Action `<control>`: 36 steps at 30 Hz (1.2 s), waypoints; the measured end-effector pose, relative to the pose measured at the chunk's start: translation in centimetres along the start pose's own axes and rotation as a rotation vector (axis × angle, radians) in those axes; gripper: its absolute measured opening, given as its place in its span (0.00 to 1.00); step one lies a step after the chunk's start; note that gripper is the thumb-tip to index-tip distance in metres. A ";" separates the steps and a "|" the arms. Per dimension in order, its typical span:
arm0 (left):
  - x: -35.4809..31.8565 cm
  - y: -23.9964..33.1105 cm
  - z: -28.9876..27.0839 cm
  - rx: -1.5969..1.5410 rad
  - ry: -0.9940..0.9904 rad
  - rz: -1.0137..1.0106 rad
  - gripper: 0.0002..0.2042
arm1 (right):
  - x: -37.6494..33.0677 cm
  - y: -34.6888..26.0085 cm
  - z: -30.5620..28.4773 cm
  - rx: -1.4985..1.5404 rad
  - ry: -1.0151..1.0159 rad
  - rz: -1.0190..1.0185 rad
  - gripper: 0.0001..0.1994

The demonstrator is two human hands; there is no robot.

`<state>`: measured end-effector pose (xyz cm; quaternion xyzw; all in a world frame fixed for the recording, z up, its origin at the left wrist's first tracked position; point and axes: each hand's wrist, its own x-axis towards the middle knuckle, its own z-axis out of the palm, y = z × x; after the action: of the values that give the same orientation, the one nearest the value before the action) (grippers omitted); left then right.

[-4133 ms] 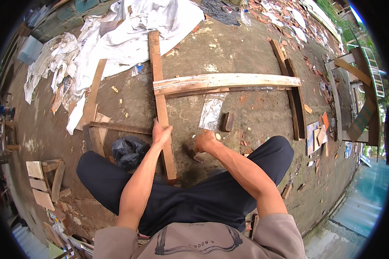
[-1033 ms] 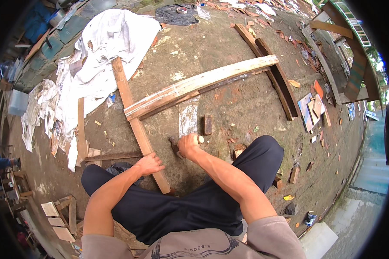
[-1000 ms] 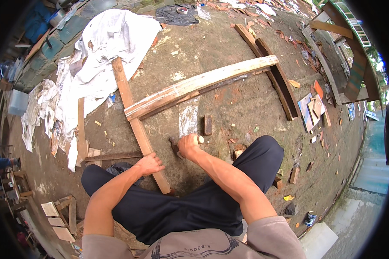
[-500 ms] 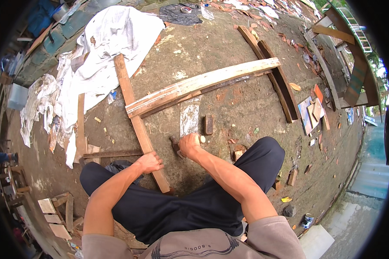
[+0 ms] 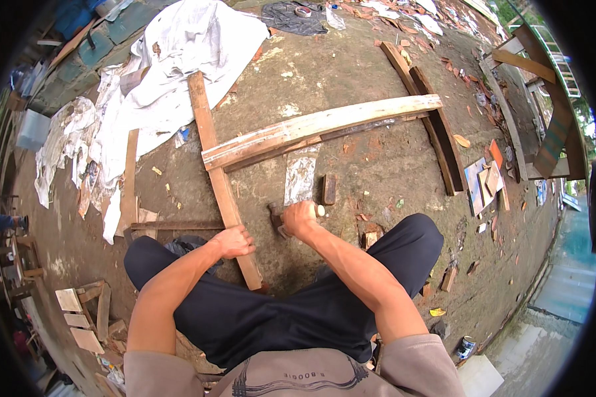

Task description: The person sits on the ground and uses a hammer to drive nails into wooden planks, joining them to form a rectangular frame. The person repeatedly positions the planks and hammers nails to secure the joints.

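Observation:
My left hand (image 5: 234,242) is closed around the near end of a long brown wooden plank (image 5: 226,202), which runs away from me between my knees. In my right hand (image 5: 300,218) is a hammer (image 5: 277,220), its head pointing left and the pale handle end poking out on the right; it is apart from the plank. A pale, paint-stained board (image 5: 318,127) lies across the long plank, its far end over a dark channel-shaped beam (image 5: 440,139). Beyond my right hand lie a whitish flat strip (image 5: 300,175) and a small wooden block (image 5: 329,190).
A white cloth (image 5: 185,46) is heaped at the far left beside a low block wall. Scrap wood pieces (image 5: 489,177) and leaves litter the ground on the right. A paint can (image 5: 466,347) stands near right. Board offcuts (image 5: 79,321) lie near left.
The view has shifted a little, so the scene appears slightly farther right. Both hands keep their holds on the plank and the hammer, with little visible movement.

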<state>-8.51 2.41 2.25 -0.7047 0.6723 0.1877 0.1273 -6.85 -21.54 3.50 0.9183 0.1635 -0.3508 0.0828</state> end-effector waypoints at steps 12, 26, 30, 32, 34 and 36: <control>-0.7 -0.3 0.4 -0.057 0.065 0.045 0.09 | 0.3 0.4 0.4 0.005 0.007 -0.012 0.13; -0.3 -1.0 0.3 -0.070 0.007 0.131 0.07 | -0.3 0.3 -0.3 -0.057 0.033 -0.005 0.10; -0.4 -1.1 0.5 -0.089 0.042 0.126 0.07 | -0.7 0.2 -1.0 -0.045 0.011 -0.010 0.10; -0.4 -1.1 0.6 -0.088 0.050 0.126 0.08 | -0.7 0.2 -1.1 -0.036 0.011 -0.010 0.10; -0.3 -1.1 0.8 -0.075 0.053 0.121 0.09 | -0.6 0.1 -1.0 -0.055 0.016 -0.008 0.10; -0.2 -1.0 0.6 -0.073 0.046 0.113 0.09 | -0.7 0.0 -1.2 -0.063 0.004 0.003 0.10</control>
<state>-7.57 2.88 1.73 -0.6738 0.7065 0.2028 0.0753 -6.60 -21.39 4.80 0.9162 0.1735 -0.3433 0.1118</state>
